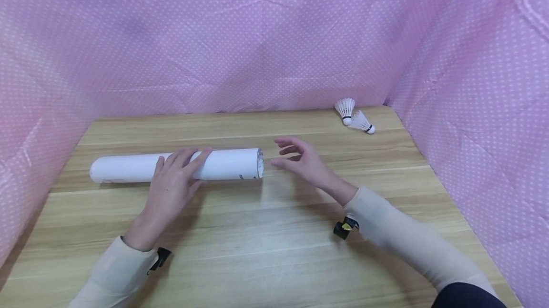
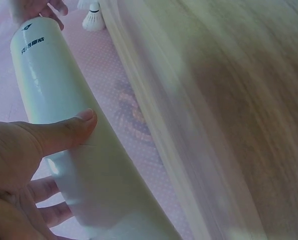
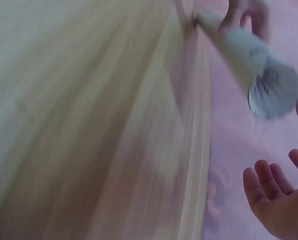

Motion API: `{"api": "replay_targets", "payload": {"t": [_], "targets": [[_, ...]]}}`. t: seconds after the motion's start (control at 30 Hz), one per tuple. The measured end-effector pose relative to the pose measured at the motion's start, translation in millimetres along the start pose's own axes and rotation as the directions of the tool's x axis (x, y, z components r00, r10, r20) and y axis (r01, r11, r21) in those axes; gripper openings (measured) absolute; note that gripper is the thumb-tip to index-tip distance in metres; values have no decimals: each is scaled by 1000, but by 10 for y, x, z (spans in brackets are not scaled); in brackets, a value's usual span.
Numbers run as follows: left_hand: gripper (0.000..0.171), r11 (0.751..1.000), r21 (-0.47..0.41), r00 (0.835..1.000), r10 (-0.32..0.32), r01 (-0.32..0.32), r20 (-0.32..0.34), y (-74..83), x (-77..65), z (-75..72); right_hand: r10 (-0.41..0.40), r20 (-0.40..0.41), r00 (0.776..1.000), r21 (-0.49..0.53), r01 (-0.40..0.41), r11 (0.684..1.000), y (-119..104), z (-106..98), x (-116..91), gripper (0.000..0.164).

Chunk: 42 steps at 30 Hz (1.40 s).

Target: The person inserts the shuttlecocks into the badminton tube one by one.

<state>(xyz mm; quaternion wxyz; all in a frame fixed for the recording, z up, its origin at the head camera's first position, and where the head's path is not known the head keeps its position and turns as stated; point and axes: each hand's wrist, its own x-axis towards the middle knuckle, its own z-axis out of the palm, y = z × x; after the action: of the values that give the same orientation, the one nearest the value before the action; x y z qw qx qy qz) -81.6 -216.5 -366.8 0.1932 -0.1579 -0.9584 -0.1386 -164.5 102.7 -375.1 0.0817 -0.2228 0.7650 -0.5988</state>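
Left hand [image 1: 172, 181] grips tube [image 1: 229, 164] — right hand [image 1: 306, 161] near its end.

Left sleeve [image 1: 113, 274]: pale beige, close-fitting, at 8 o'clock in the head view; slightly greyer near the wrist, lighter below
Left wrist mount [image 1: 160, 259]: small, black, angular, at the cuff's 4 o'clock
Left hand [image 1: 171, 189]: bare beyond the cuff, short thumbnail [image 2: 85, 114]
Right sleeve [image 1: 399, 231]: matching pale beige, snug, at 4 o'clock in the head view
Right wrist mount [image 1: 340, 230]: black, blocky, with a yellow patch [image 1: 347, 226], at the cuff's 7 o'clock
Right hand [image 1: 306, 162]: bare beyond the cuff
Dark garment [image 1: 467, 297]: plain black cloth, rounded edge, at the right sleeve's 4 o'clock end
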Motion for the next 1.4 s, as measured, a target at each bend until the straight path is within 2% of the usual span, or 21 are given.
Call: {"api": "replay_targets", "payload": {"t": [0.2,0.3,0.37,0.43,0.5,0.6,0.7,0.77,0.8,0.9,1.1,1.3,1.4], "targets": [[87,1000,7,1000,-3,3,9,-7,-19,-10,-1,-63,998,-136,-8,991,110,-371,79,50],[86,1000,7,1000,-2,2,9,-14,-24,-15,-18,-99,995,-240,-6,971,162,-567,121,48],[85,1000,8,1000,-2,2,9,-20,-24,-18,-37,-112,993,-326,-2,945,193,-699,151,47],[84,1000,11,1000,-4,4,9,-28,-26,-22,-60,-114,992,-430,5,903,214,-828,180,48],[84,1000,10,1000,-9,9,12,-32,-31,-26,-75,-104,992,-541,7,841,232,-963,202,50],[84,1000,9,1000,-12,12,18,-34,-34,-26,-56,-84,995,-705,-20,709,243,-1167,230,52],[84,1000,9,1000,-10,9,20,-36,-37,-27,-14,-74,997,-821,-53,568,252,-1362,274,53],[84,1000,11,1000,-5,5,21,-40,-43,-29,10,-77,997,-866,-72,495,269,-1472,312,54],[84,1000,13,1000,-3,3,23,-43,-47,-29,18,-78,997,-879,-77,470,277,-1519,327,54],[85,1000,18,1000,2,-3,30,-44,-53,-28,64,-102,993,-902,-120,414,301,-1622,376,57],[84,1000,15,999,1,-2,37,-43,-55,-32,184,-165,969,-901,-224,372,345,-1733,455,61],[84,1000,20,999,3,-4,43,-15,-59,-30,217,-135,967,-937,-196,288,449,-1770,475,56],[84,1000,20,999,4,-4,43,2,-58,-36,217,-127,968,-944,-186,273,494,-1757,487,53]]}}
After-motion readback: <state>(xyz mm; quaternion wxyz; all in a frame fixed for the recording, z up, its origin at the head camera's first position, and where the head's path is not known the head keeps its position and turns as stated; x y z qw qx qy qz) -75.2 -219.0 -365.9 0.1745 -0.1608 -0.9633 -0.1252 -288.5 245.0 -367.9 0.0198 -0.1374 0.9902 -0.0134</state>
